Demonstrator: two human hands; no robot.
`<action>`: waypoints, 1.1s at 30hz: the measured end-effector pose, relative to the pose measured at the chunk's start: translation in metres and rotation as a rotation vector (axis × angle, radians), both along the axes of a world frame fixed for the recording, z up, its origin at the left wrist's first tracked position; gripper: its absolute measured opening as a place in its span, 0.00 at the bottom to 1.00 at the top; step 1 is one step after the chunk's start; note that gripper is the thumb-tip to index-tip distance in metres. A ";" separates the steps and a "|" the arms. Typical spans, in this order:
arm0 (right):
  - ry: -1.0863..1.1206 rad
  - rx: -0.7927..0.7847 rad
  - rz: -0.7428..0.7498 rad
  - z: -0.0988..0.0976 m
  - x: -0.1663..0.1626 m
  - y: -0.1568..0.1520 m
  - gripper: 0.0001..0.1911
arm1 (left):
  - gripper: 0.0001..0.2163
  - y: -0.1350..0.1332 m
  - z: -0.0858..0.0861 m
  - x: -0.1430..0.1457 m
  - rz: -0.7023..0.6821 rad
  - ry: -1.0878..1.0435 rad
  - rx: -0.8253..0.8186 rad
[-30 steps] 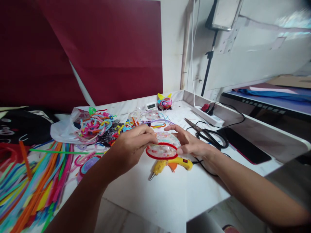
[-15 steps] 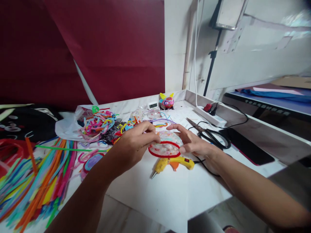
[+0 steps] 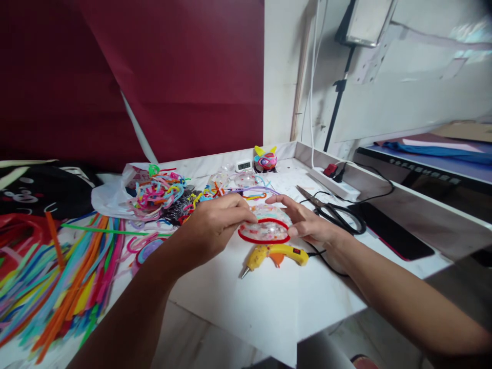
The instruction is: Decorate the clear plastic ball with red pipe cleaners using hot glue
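Both of my hands hold a clear round dome piece with a red rim point(image 3: 265, 229) above the white table point(image 3: 269, 302). My left hand point(image 3: 215, 225) pinches its left edge with curled fingers. My right hand point(image 3: 305, 223) cups its right edge, thumb under the rim and fingers over the top. Small coloured bits show inside the clear piece. A yellow glue gun point(image 3: 274, 253) lies on the table just below it.
Black scissors point(image 3: 334, 212) and a dark phone point(image 3: 388, 230) lie to the right, with a white power strip point(image 3: 334, 187) behind. Piles of coloured pipe cleaners point(image 3: 57, 277) cover the left. A small colourful figure point(image 3: 265, 160) and a small clock point(image 3: 244, 165) stand at the back.
The view has shifted a little; my hands and the red-rimmed piece have kept the same grip and sit slightly higher and further right in the picture.
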State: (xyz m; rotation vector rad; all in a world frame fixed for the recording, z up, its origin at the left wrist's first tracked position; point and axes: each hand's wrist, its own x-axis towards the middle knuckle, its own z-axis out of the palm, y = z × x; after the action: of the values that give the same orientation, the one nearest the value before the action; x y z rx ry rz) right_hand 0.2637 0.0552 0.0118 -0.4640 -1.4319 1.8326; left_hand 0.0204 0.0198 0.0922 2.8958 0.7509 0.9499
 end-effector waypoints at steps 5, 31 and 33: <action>0.035 0.005 0.033 0.001 0.001 -0.001 0.39 | 0.11 0.000 -0.001 0.001 -0.003 -0.009 0.065; 0.158 -0.083 0.147 0.002 0.003 -0.001 0.35 | 0.14 -0.006 0.005 0.001 -0.009 0.037 0.033; 0.168 -0.089 0.153 0.003 0.002 -0.002 0.35 | 0.14 -0.007 0.005 0.000 -0.019 0.026 0.005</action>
State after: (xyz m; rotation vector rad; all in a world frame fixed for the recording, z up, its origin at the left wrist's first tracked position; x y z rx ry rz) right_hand 0.2660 0.0532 0.0146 -0.2425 -1.3061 2.0132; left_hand 0.0206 0.0132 0.0970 2.9197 0.7222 0.9162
